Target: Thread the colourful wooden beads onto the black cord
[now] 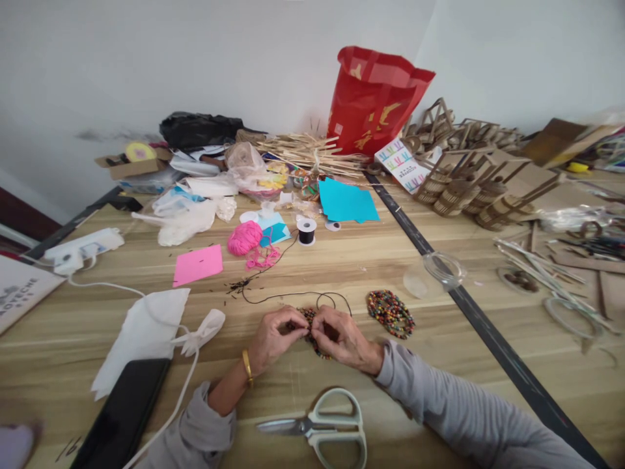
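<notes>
My left hand (274, 337) and my right hand (340, 337) meet over a strand of small multicoloured beads (307, 315). Thumb and forefinger of each are pinched together, nearly touching, at the beaded strand; the exact spot they pinch is too small to make out. A thin black cord (273, 298) loops on the table just beyond my fingers and runs back toward a white spool of black cord (306, 232). To the right of my right hand lies a coiled pile of beaded strands (390, 314). Scissors with pale handles (336, 426) rest open-bladed or nearly closed below my hands; I cannot tell which.
A black phone (122, 417) and white paper (141, 332) lie left, crossed by a white cable (183, 391). Pink yarn (245, 238), a pink sheet (198, 265) and blue sheets (346, 200) are farther back. A red bag (375, 98) and small woven baskets (454, 195) stand behind.
</notes>
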`<state>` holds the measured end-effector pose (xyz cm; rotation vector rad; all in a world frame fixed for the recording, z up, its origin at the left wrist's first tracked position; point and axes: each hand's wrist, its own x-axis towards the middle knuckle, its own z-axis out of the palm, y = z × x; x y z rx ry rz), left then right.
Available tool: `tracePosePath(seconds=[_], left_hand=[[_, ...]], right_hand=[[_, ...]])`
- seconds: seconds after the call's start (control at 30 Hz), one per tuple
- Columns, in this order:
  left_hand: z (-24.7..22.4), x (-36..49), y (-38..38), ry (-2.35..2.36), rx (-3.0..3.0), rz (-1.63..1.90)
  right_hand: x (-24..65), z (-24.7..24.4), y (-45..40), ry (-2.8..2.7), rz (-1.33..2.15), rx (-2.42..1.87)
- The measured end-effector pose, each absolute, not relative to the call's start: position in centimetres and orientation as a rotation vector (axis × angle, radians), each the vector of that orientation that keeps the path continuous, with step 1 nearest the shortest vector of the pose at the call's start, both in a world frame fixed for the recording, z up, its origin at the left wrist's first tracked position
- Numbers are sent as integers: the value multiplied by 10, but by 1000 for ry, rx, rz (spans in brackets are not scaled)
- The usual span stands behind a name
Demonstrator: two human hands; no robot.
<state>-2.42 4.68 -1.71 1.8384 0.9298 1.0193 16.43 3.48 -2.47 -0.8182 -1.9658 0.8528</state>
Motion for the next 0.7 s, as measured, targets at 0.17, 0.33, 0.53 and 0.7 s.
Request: tracePosePath(seconds=[0.17, 0.33, 0.53, 0.7], left_hand=[[-18, -23, 47, 891, 1828, 1050], [-16, -23, 46, 915, 1829, 1027], [-16, -23, 46, 945, 1806, 979], [-15, -24, 46, 948, 1728, 935]], right_hand=[[164, -24, 35, -1961, 867, -820], [165, -23, 35, -1966, 861, -823], [165, -21, 35, -1965, 852, -818], [165, -22, 35, -1969, 853, -830]])
